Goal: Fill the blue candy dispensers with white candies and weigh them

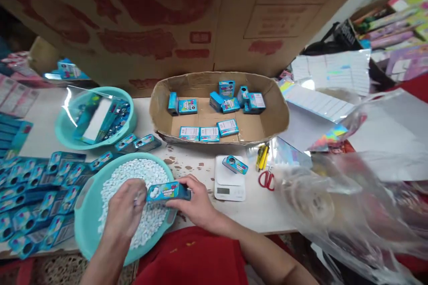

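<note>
My right hand (198, 201) grips a small blue candy box (165, 191) lettered "Caramelo macizo", lying nearly level over a turquoise tub (83, 213). White candies (133, 170) fill much of that tub. Close to the box's left end, my left hand (125, 207) is closed, somewhat blurred, with a bit of white candy showing between its fingers. On a white digital scale (230, 191), right of my hands, rests another blue candy box (236, 164); the scale's reading is too small to make out.
A cut-down carton (270, 122) at the back holds several blue boxes. Many more boxes (43, 207) crowd the left side, beside a second turquoise bowl (63, 131). Red scissors (266, 180), a yellow cutter (262, 156) and clear plastic bags (327, 213) lie to the right.
</note>
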Demonstrator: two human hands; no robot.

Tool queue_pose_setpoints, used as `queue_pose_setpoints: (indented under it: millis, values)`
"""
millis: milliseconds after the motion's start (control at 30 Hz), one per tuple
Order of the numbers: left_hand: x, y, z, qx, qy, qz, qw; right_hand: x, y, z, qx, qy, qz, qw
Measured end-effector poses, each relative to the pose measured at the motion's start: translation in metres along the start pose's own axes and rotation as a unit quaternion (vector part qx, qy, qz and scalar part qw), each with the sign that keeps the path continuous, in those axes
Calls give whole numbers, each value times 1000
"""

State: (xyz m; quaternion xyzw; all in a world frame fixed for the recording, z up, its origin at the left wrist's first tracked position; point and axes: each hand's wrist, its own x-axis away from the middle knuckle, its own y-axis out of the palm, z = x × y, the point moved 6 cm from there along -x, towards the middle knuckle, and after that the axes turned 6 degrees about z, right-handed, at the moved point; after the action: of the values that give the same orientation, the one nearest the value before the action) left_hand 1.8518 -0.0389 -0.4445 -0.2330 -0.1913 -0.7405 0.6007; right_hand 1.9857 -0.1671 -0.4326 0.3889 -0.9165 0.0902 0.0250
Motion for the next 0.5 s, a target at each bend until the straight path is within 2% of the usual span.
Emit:
queue_pose_setpoints:
  millis: [100, 167, 233, 300, 367, 433, 500]
  values:
    - [-8, -6, -15, 105, -134, -15, 985, 2, -13, -2, -74, -2, -27, 997]
    - [-13, -10, -23, 97, -184, 2, 978, 3, -25, -3, -94, -2, -40, 995]
    - [-14, -2, -28, 53, -208, -35, 976, 5, -43, -1, -84, 1, -31, 996]
    - [-12, 20, -29, -5, -193, -107, 975, 9, -68, 2, -71, 12, 4, 997]
    - [-7, 52, -29, -75, -153, -169, 971, 17, -101, 9, -72, 27, 67, 995]
    - [1, 90, -32, -153, -125, -228, 954, 30, -139, 18, -72, 42, 143, 986]
    - [11, 132, -38, -225, -106, -291, 924, 45, -175, 27, -57, 52, 214, 974]
